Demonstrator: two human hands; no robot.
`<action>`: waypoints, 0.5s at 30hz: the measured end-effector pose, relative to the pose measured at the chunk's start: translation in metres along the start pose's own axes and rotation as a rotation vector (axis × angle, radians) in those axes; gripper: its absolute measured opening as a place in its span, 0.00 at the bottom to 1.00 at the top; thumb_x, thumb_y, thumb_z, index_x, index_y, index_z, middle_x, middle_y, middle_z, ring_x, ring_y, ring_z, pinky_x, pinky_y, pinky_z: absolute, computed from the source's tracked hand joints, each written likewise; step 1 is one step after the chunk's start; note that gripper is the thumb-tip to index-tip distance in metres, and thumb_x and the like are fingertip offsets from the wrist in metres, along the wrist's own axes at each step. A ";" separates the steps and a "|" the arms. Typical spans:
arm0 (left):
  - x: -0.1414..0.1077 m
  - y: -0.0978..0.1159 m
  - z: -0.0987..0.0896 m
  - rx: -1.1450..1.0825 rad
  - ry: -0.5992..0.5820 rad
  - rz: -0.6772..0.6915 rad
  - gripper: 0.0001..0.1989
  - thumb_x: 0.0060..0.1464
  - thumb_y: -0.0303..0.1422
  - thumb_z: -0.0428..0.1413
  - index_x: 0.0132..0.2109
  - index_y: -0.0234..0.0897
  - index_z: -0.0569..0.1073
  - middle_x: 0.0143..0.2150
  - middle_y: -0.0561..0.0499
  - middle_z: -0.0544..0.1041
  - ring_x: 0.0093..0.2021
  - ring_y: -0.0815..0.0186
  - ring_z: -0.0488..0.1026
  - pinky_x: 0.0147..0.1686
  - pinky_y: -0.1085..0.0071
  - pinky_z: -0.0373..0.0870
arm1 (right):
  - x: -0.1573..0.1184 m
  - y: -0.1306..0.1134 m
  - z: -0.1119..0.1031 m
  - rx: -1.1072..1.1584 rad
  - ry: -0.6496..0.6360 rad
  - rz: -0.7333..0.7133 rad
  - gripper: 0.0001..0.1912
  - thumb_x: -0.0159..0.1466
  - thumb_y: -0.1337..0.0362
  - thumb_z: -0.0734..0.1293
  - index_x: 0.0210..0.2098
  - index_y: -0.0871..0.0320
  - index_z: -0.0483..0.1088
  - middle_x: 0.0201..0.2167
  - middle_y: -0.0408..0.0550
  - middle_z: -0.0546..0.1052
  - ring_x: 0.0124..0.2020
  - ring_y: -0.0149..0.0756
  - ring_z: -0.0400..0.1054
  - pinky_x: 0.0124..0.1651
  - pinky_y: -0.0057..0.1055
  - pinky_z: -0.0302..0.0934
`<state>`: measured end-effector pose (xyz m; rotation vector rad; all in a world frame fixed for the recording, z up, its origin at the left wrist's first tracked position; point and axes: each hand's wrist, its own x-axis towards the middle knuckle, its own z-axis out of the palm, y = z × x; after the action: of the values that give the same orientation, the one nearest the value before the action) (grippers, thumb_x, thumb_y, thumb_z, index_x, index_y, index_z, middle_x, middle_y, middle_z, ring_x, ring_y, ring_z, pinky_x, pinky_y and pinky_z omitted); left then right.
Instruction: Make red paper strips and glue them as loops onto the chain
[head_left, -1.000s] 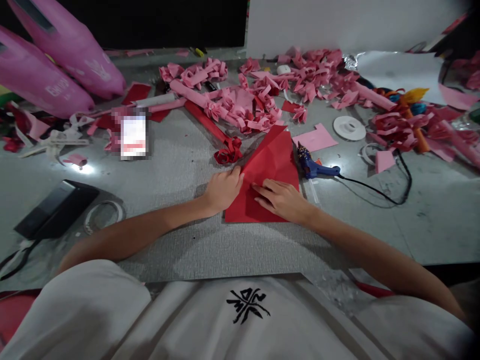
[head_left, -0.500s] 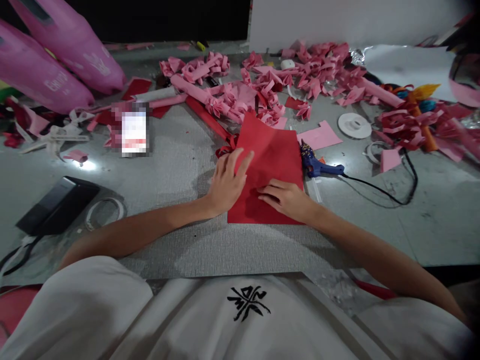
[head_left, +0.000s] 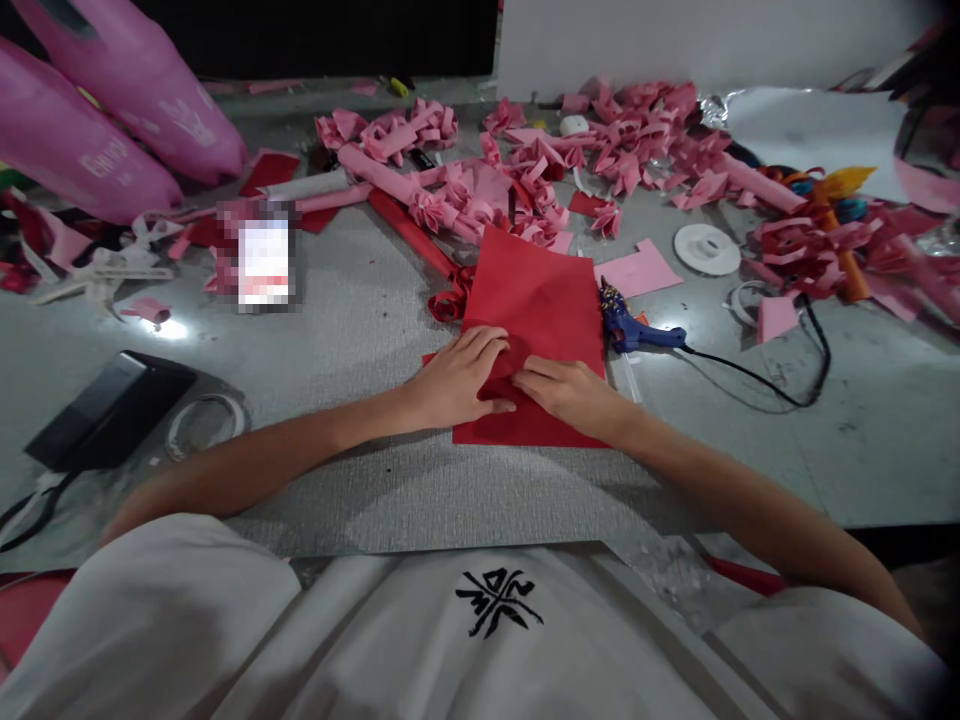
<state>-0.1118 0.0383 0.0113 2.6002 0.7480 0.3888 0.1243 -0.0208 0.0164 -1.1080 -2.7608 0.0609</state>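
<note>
A red paper sheet (head_left: 536,300) lies in front of me, slightly turned. My left hand (head_left: 461,380) rests on its left side, fingers bent over the paper and thumb held apart. Beyond that wrist a small red corner pokes out. My right hand (head_left: 570,395) is on the sheet's lower right, its fingers pressed together at a fold or smaller red piece between the hands; which one I cannot tell. Just right of the sheet lies a blue hot glue gun (head_left: 637,325). A red paper stem with curled strips (head_left: 448,300) touches the sheet's upper left.
Pink paper flowers (head_left: 517,180) crowd the back. At the left are pink bottles (head_left: 165,90), a blurred-out phone (head_left: 262,262), a black box with a cable (head_left: 112,410) and a tape ring (head_left: 206,425). A white spool (head_left: 706,248) and the glue gun's cord (head_left: 757,378) lie right.
My left hand has moved down and turned, its fingers now nearer the right hand. A red corner has appeared beside its wrist. My right hand has stayed nearly still.
</note>
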 end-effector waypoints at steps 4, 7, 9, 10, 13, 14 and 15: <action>0.001 -0.001 0.001 -0.024 0.001 -0.016 0.37 0.56 0.51 0.66 0.64 0.35 0.65 0.68 0.35 0.65 0.70 0.45 0.62 0.70 0.47 0.60 | 0.001 -0.002 0.001 -0.030 0.028 -0.013 0.13 0.75 0.71 0.58 0.43 0.63 0.75 0.38 0.52 0.75 0.34 0.36 0.68 0.30 0.32 0.56; 0.001 -0.001 0.002 -0.020 0.003 -0.012 0.37 0.56 0.51 0.67 0.63 0.36 0.65 0.68 0.35 0.65 0.70 0.46 0.62 0.70 0.48 0.60 | 0.002 -0.002 0.006 -0.024 0.037 -0.014 0.13 0.75 0.70 0.58 0.42 0.63 0.74 0.37 0.51 0.74 0.33 0.35 0.67 0.29 0.32 0.56; 0.001 -0.001 0.002 -0.020 0.004 -0.011 0.38 0.55 0.51 0.67 0.63 0.35 0.65 0.67 0.35 0.65 0.69 0.46 0.62 0.70 0.48 0.61 | 0.002 -0.001 0.009 -0.017 0.052 -0.011 0.13 0.76 0.70 0.58 0.42 0.62 0.74 0.37 0.51 0.74 0.33 0.35 0.66 0.30 0.32 0.56; 0.001 -0.001 0.002 -0.020 0.006 -0.010 0.38 0.55 0.51 0.67 0.63 0.35 0.65 0.67 0.35 0.65 0.69 0.45 0.62 0.70 0.48 0.61 | 0.002 -0.001 0.010 -0.015 0.061 -0.008 0.13 0.76 0.69 0.58 0.42 0.62 0.74 0.37 0.50 0.74 0.33 0.35 0.66 0.30 0.32 0.57; 0.001 -0.002 0.001 -0.029 0.013 -0.009 0.37 0.54 0.50 0.68 0.62 0.35 0.65 0.67 0.35 0.66 0.69 0.46 0.63 0.69 0.49 0.61 | 0.002 -0.001 0.013 -0.028 0.083 -0.010 0.14 0.77 0.68 0.58 0.42 0.62 0.75 0.38 0.51 0.75 0.34 0.35 0.67 0.31 0.32 0.57; 0.001 -0.002 0.001 -0.036 0.014 -0.009 0.37 0.55 0.50 0.68 0.62 0.35 0.65 0.67 0.35 0.66 0.68 0.46 0.63 0.69 0.49 0.61 | 0.002 -0.001 0.014 -0.034 0.089 -0.007 0.15 0.77 0.68 0.57 0.42 0.62 0.75 0.38 0.51 0.75 0.34 0.35 0.68 0.31 0.32 0.57; 0.001 -0.002 0.001 -0.044 0.013 -0.010 0.37 0.55 0.50 0.68 0.62 0.35 0.66 0.67 0.35 0.66 0.68 0.46 0.63 0.69 0.48 0.61 | 0.003 -0.001 0.014 -0.034 0.098 0.005 0.15 0.77 0.67 0.57 0.42 0.62 0.75 0.38 0.51 0.75 0.34 0.35 0.68 0.31 0.32 0.58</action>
<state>-0.1112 0.0403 0.0091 2.5545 0.7489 0.4151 0.1189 -0.0190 0.0029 -1.0951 -2.6822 -0.0385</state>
